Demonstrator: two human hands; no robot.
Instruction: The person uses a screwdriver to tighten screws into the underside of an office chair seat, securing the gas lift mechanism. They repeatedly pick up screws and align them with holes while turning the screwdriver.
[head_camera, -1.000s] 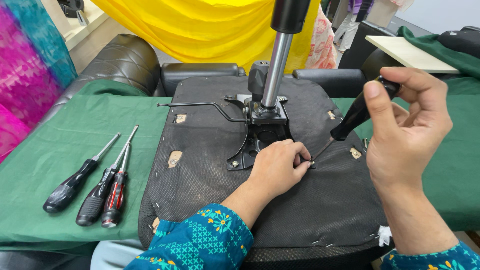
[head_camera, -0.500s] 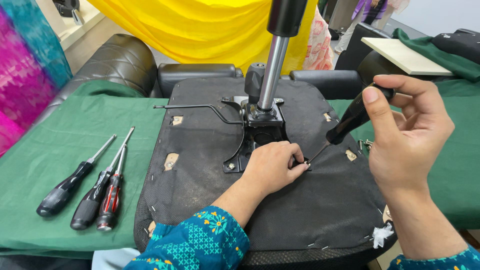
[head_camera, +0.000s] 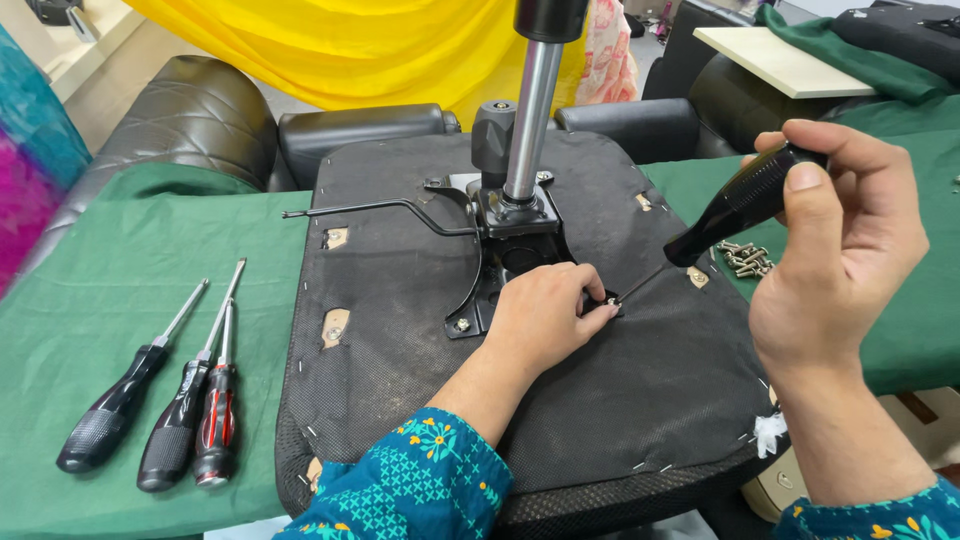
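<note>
Not seeing any packages, labels, signs or screens anywhere in this shot, honestly. Nothing boxed, nothing printed, no display showing up on the tabletop or behind it.
</note>
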